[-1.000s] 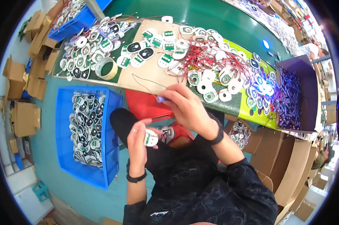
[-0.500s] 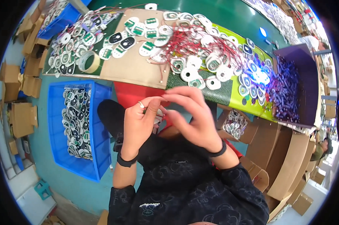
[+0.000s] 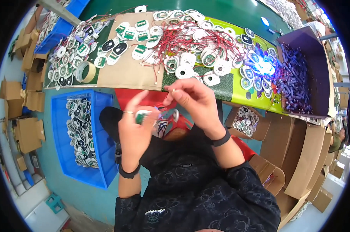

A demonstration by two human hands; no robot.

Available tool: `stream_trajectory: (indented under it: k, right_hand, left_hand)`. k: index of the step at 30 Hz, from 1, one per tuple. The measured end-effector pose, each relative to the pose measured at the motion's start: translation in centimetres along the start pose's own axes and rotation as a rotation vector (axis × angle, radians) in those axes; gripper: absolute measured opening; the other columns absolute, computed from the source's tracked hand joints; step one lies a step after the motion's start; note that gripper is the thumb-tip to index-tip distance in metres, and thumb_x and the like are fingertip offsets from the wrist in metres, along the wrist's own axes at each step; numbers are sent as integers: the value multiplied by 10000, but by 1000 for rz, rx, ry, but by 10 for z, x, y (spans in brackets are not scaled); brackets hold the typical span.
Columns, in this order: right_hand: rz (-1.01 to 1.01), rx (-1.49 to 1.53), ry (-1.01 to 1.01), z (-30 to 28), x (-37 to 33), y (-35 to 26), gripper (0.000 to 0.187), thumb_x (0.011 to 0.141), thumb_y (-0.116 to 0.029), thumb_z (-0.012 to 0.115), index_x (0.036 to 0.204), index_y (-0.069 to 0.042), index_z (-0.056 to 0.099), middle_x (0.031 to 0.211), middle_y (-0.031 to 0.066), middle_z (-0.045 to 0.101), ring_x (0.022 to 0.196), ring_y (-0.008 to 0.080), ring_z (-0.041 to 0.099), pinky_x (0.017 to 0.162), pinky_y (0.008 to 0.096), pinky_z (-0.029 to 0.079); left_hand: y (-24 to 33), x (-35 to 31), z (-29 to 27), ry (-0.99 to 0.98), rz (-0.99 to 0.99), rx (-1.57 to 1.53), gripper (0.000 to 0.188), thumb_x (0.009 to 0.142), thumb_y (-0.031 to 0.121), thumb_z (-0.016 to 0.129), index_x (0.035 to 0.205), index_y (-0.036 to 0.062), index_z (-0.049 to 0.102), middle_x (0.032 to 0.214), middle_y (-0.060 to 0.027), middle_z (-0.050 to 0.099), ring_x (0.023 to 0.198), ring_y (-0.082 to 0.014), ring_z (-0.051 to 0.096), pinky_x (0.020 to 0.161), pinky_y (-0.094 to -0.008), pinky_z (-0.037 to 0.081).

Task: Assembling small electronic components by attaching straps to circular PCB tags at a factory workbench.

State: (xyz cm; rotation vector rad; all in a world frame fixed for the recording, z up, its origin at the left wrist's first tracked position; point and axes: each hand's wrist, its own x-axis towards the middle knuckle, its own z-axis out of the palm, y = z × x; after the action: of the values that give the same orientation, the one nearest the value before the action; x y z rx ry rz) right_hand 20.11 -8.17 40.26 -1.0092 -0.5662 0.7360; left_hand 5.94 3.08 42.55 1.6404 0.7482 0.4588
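Note:
My left hand [image 3: 135, 129] holds a white housing with a green circuit board [image 3: 141, 116] over my lap, at the near edge of the bench. Some of the board is hidden behind the fingers. To its right, my right hand [image 3: 198, 102] is raised, thumb and forefinger pinched on a small pale connector [image 3: 174, 91]. A thin wire seems to run down from it, too fine to follow fully. Between the hands hangs a small round white part [image 3: 176, 115]; what it is attached to cannot be made out.
White housings with red wires [image 3: 198, 38] cover the bench's middle. A tape roll [image 3: 85, 72] stands at left. Purple cylinders fill a dark box [image 3: 312, 58] by a bright blue light [image 3: 266, 67]. A blue bin [image 3: 66, 154] of housings stands lower left, a carton [image 3: 260, 131] lower right.
My hands, close together before, have moved apart. The green board in my left hand and the dangling round white part have come into sight. The whole view has shifted slightly.

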Motion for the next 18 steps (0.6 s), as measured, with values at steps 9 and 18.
stream_trajectory:
  k: [9,18]
  right_hand:
    - [131,-315,-7,1,-1,-6,241,935,9,641,1174,36,629,981,87,732,890,131,698,795,260,564]
    - [48,-546,137,0,-7,-1,119,884,-26,712,999,6,702,863,57,706,768,81,673,678,230,539]
  left_hand:
    - [-4,19,9,-46,-51,-181,244,961,173,683,1145,12,685,882,-71,720,776,-100,688,577,-212,520]
    - [-3,19,25,30,-15,-91,213,918,179,740,1060,20,747,878,-54,744,753,-80,693,555,-206,528]
